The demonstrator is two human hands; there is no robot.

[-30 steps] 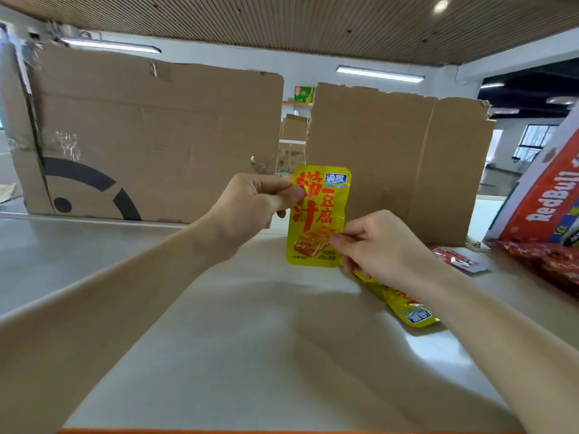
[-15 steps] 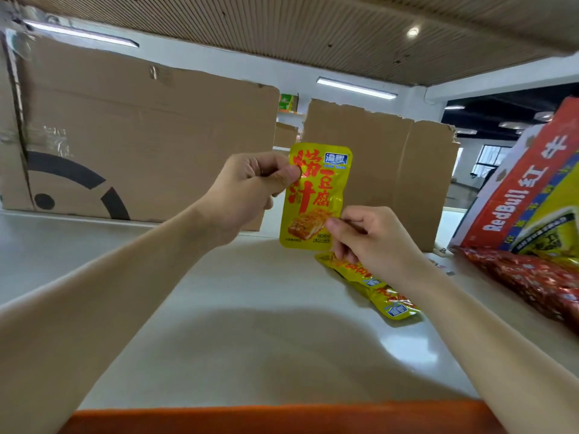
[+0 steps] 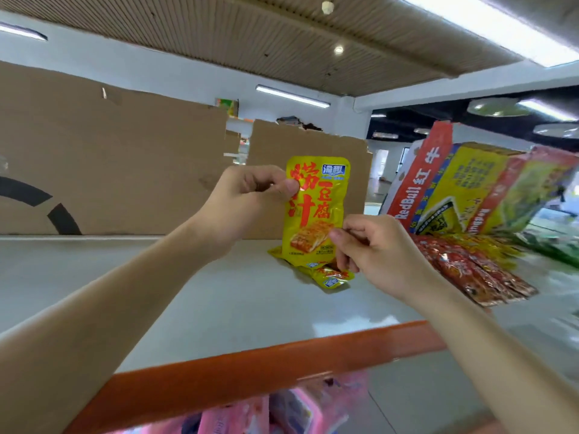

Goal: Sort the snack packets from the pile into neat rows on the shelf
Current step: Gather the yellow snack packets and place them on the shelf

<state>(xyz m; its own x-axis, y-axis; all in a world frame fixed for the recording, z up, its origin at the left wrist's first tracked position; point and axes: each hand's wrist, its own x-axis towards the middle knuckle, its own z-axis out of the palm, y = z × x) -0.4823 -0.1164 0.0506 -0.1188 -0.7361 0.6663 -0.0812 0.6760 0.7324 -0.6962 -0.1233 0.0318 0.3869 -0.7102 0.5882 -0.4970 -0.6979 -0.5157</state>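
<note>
Packet: the yellow packet (image 3: 315, 211) is held upright, long side up, over the middle of the shelf (image 3: 250, 308).
Top edge: pinched by the left hand (image 3: 247, 198).
Bottom corner: pinched by the right hand (image 3: 376, 245).
Below: flat packets (image 3: 332, 275) are laid just underneath, nearer the right hand.

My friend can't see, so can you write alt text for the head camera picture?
Two hands hold a yellow snack packet upright over a grey shelf, the left hand pinching its upper left edge, the right hand its lower right edge. More yellow packets lie beneath it, red packets to the right, cardboard behind.
</note>
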